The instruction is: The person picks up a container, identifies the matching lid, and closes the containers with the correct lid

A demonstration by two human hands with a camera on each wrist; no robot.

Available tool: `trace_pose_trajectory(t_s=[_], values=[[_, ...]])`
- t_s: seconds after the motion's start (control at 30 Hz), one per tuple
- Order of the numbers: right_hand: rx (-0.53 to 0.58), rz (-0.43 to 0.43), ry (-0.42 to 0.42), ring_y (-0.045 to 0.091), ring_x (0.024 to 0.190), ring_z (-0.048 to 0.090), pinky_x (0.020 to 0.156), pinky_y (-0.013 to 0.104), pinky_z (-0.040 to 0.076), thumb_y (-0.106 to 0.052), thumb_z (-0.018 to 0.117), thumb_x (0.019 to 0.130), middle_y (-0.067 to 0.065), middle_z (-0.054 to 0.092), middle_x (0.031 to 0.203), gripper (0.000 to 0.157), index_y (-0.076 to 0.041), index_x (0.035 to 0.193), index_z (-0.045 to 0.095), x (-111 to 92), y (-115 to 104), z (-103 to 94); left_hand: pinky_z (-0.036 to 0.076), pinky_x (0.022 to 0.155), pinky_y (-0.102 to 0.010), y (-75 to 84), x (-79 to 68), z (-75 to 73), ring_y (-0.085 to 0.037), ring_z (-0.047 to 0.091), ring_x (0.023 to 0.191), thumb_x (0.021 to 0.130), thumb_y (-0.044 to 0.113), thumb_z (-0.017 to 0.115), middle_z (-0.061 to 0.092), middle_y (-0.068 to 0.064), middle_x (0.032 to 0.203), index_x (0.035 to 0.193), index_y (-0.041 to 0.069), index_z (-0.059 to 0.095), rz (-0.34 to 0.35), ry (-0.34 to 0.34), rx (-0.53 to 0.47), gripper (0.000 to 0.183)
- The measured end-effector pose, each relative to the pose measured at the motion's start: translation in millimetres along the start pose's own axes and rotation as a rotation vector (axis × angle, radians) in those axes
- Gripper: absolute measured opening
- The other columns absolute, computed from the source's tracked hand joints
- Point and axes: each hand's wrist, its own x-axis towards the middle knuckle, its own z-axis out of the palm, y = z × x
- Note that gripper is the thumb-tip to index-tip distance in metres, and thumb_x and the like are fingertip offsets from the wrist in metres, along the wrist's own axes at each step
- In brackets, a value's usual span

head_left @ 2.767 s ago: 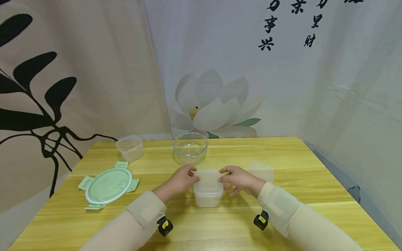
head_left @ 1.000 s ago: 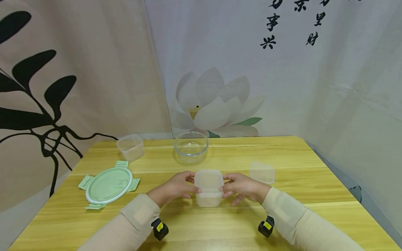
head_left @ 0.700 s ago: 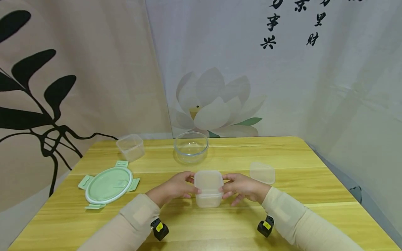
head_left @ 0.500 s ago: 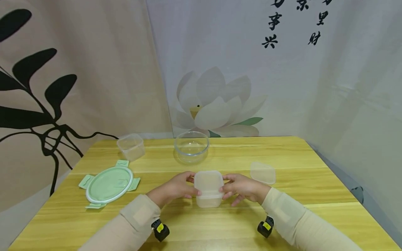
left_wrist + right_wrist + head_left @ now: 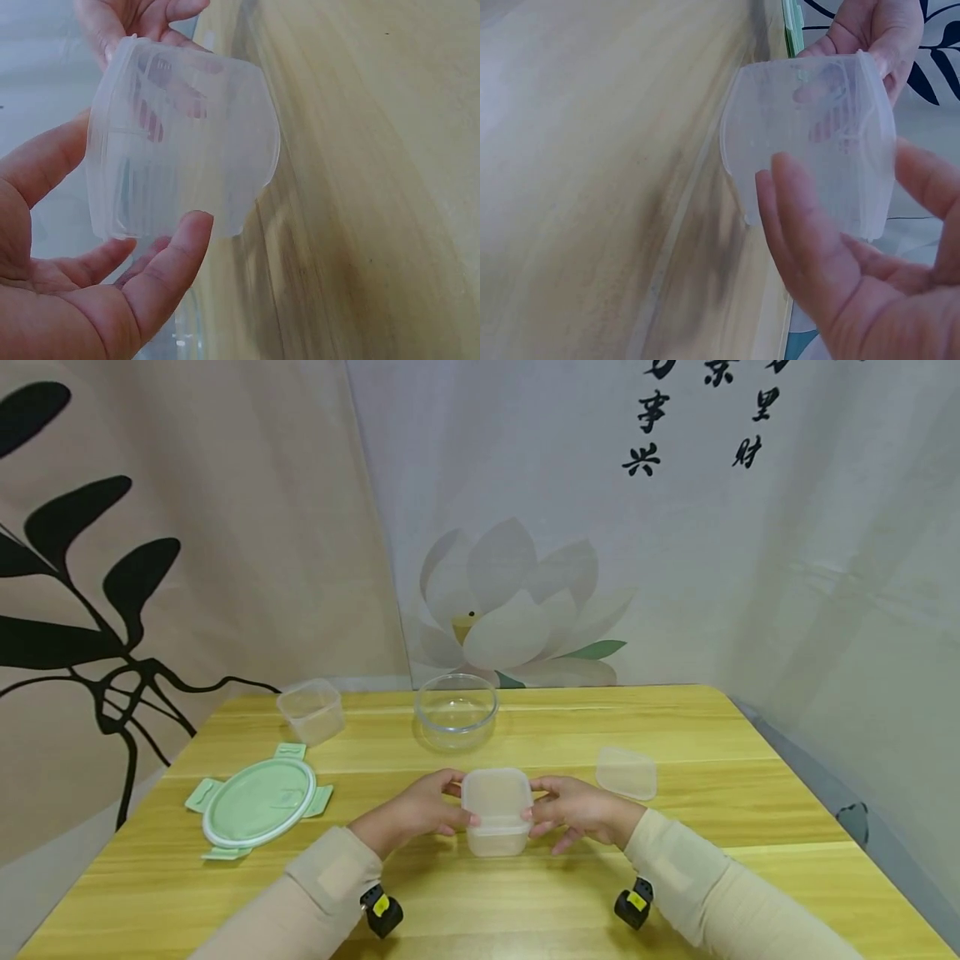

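Observation:
A small translucent plastic food container (image 5: 498, 843) sits in front of me with its frosted lid (image 5: 497, 792) lying on top. My left hand (image 5: 422, 810) holds its left side, thumb at the front by the lid's edge. On the opposite side my right hand (image 5: 581, 814) holds it the same way. In the left wrist view the container (image 5: 187, 142) is between the hands, with the lid's rim along one side. The right wrist view shows the container (image 5: 802, 120) and several fingers along its wall. Whether the lid is fully pressed down I cannot tell.
A round glass bowl (image 5: 456, 731) stands at the back middle. An open plastic container (image 5: 313, 718) is at the back left, near a round green clip lid (image 5: 261, 802). Another translucent lid (image 5: 627, 773) lies beyond my right hand on the wooden table (image 5: 720, 877).
Both hands have come down from the lid's upper edges to the container's sides, nearer to me. Over the last second hands and container have hardly moved.

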Motion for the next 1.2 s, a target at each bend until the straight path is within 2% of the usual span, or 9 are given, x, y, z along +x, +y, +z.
trace_pose_trajectory(t_s=[0.13, 0.23, 0.37, 0.53, 0.73, 1.2], values=[[-0.010, 0.017, 0.030, 0.029, 0.098, 0.065, 0.064, 0.042, 0.058, -0.019, 0.062, 0.093, 0.016, 0.063, 0.117, 0.060, 0.003, 0.142, 0.038, 4, 0, -1.2, 0.057, 0.074, -0.041, 0.1, 1.8, -1.6, -0.026, 0.061, 0.093, 0.080, 0.005, 0.076, 0.054, -0.018, 0.119, 0.131, -0.004, 0.047, -0.013, -0.004, 0.000, 0.060], [-0.012, 0.035, 0.074, 0.029, 0.100, 0.064, 0.065, 0.043, 0.058, -0.026, 0.059, 0.094, 0.015, 0.061, 0.121, 0.053, 0.002, 0.136, 0.046, 9, -1, -4.1, 0.056, 0.076, -0.044, 1.7, 4.7, -3.0, -0.027, 0.062, 0.095, 0.088, 0.013, 0.071, 0.055, -0.018, 0.119, 0.133, -0.004, 0.046, -0.025, 0.000, 0.003, 0.054], [0.007, 0.042, 0.133, 0.029, 0.101, 0.064, 0.069, 0.045, 0.057, -0.028, 0.054, 0.097, 0.018, 0.056, 0.127, 0.043, 0.002, 0.128, 0.053, 14, -4, -7.1, 0.056, 0.076, -0.046, 4.9, 9.5, -4.4, -0.029, 0.063, 0.096, 0.094, 0.018, 0.062, 0.059, -0.018, 0.116, 0.129, -0.004, 0.049, -0.032, 0.020, -0.018, 0.043], [0.020, 0.042, 0.158, 0.028, 0.098, 0.065, 0.070, 0.044, 0.057, -0.028, 0.047, 0.100, 0.018, 0.057, 0.121, 0.040, 0.001, 0.127, 0.054, 19, -6, -7.7, 0.057, 0.073, -0.043, 5.5, 14.6, -5.4, -0.027, 0.065, 0.092, 0.097, 0.019, 0.057, 0.063, -0.015, 0.110, 0.121, -0.003, 0.055, -0.033, 0.035, -0.031, 0.033], [0.022, 0.054, 0.173, 0.028, 0.096, 0.064, 0.067, 0.041, 0.057, -0.025, 0.045, 0.101, 0.018, 0.057, 0.120, 0.037, 0.000, 0.126, 0.054, 24, -7, -5.7, 0.056, 0.071, -0.040, 4.6, 16.8, -6.8, -0.025, 0.064, 0.091, 0.099, 0.018, 0.053, 0.063, -0.013, 0.110, 0.116, -0.002, 0.058, -0.035, 0.045, -0.019, 0.026], [0.026, 0.063, 0.184, 0.027, 0.092, 0.063, 0.062, 0.038, 0.057, -0.023, 0.047, 0.101, 0.018, 0.055, 0.116, 0.032, -0.001, 0.122, 0.057, 29, -3, -3.5, 0.054, 0.063, -0.033, 2.1, 20.8, -7.6, -0.023, 0.064, 0.086, 0.100, 0.015, 0.051, 0.064, -0.012, 0.105, 0.114, -0.002, 0.058, -0.032, 0.039, -0.014, 0.023]])
